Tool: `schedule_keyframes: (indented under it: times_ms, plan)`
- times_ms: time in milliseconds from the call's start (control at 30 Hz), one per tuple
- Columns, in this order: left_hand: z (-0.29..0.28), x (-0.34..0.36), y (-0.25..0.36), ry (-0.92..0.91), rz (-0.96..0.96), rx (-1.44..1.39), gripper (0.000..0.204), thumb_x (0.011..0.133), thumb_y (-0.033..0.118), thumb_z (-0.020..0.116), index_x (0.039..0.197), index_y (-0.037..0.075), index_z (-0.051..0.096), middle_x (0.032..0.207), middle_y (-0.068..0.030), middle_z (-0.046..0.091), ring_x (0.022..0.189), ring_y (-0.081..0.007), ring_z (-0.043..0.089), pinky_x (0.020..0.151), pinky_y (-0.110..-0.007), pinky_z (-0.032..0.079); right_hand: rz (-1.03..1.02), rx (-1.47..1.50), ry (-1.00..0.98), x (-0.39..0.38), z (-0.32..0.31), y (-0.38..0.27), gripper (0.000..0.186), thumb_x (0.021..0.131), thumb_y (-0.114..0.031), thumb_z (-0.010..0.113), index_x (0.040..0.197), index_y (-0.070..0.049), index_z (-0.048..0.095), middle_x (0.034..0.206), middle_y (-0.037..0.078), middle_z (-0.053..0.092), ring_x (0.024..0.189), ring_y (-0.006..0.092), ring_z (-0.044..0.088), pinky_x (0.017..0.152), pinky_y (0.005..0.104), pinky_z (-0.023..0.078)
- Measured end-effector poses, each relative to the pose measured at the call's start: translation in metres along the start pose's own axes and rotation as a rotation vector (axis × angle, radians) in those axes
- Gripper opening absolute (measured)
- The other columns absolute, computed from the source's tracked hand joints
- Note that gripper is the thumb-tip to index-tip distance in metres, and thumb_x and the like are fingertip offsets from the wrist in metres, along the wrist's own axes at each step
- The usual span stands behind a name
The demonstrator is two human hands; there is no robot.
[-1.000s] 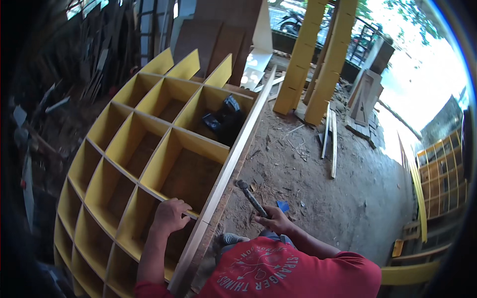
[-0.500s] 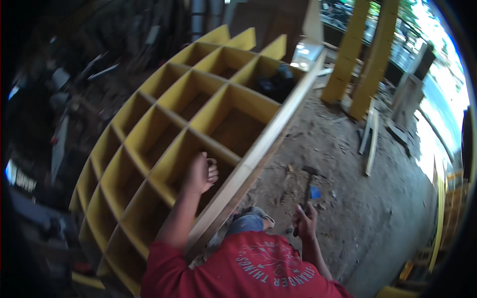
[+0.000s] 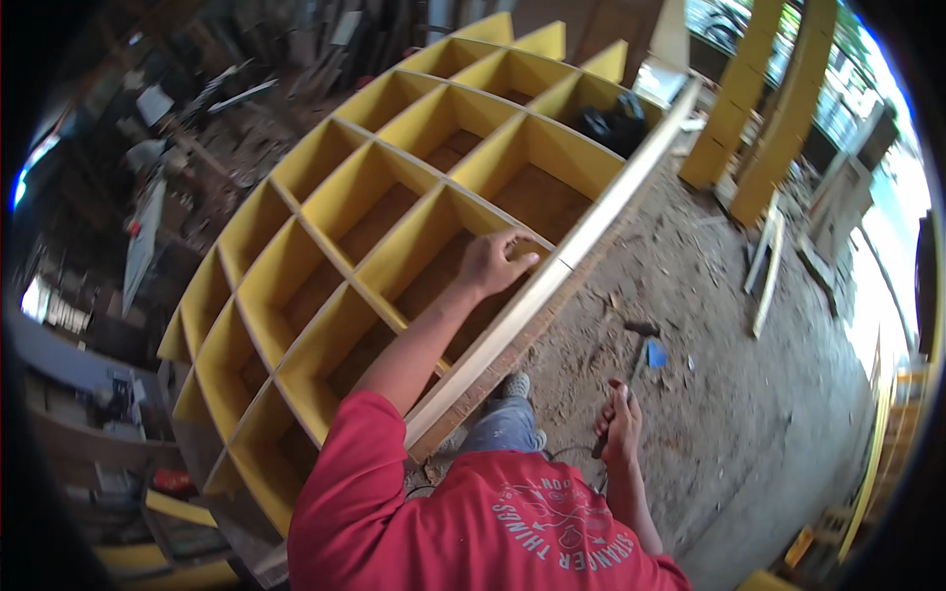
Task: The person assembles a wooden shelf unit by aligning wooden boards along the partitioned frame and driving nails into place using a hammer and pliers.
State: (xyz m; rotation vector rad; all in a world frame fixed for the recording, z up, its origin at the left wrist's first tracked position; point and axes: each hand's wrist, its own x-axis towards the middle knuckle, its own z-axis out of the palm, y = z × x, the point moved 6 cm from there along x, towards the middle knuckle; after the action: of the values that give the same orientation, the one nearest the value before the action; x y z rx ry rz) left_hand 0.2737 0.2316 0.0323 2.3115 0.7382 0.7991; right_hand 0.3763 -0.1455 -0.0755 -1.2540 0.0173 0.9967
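Scraps and shavings litter the dirt floor (image 3: 729,394), and two yellow planks (image 3: 737,94) stand at upper right, with thin strips (image 3: 770,271) lying just below them. A large yellow grid (image 3: 419,236) of open cells fills the middle and left, its near side bordered by a pale rail (image 3: 599,219). The left hand (image 3: 490,266) is over a cell of this grid, at a divider close to the rail; its fingers are bent, but whether they grip the divider or only rest by it I cannot tell. The right hand (image 3: 619,428) has its fingers wrapped around the handle of a hammer (image 3: 639,368), head up, beyond the rail and near a blue scrap (image 3: 656,353). A black bag (image 3: 618,126) sits in a far cell.
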Motion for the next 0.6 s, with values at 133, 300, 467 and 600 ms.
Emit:
schedule_keyframes:
  times_ms: [133,300,467,600]
  plan:
    - [0.001,0.018,0.001,-0.098,0.296,0.294,0.061,0.080,0.024,0.085,0.138,0.026,0.067,0.103,-0.0101,0.069,0.099,-0.0298,0.069,0.090,-0.043,0.058,-0.050,0.077,0.002,0.001,0.036,0.004,0.035,0.114,-0.039,0.049,0.129,-0.008,0.054,0.069,-0.004,0.039,0.049,0.0077,0.039,0.044,0.0262,0.035]
    - [0.010,0.033,0.004,-0.174,0.452,0.398,0.075,0.073,0.021,0.089,0.144,0.028,0.064,0.097,-0.0092,0.062,0.097,-0.0302,0.065,0.091,-0.043,0.056,-0.061,0.130,0.071,0.005,0.058,0.008,0.034,0.114,-0.042,0.047,0.121,-0.009,0.054,0.069,-0.003,0.039,0.048,0.0084,0.039,0.045,0.0269,0.035]
    - [0.003,0.054,0.004,-0.155,0.470,0.376,0.064,0.074,0.027,0.090,0.134,0.022,0.070,0.093,-0.0072,0.059,0.098,-0.0280,0.062,0.089,-0.043,0.055,-0.029,0.202,0.118,0.006,0.096,0.028,0.032,0.115,-0.040,0.045,0.116,-0.008,0.051,0.069,-0.003,0.040,0.048,0.0092,0.040,0.044,0.0283,0.036]
    - [0.009,0.064,-0.007,-0.268,0.568,0.410,0.037,0.079,0.035,0.085,0.109,0.017,0.074,0.097,-0.0076,0.060,0.101,-0.0274,0.062,0.094,-0.042,0.052,-0.018,0.215,0.085,0.009,0.128,0.042,0.032,0.114,-0.043,0.047,0.116,-0.012,0.052,0.069,-0.003,0.038,0.048,0.0092,0.039,0.046,0.0282,0.036]
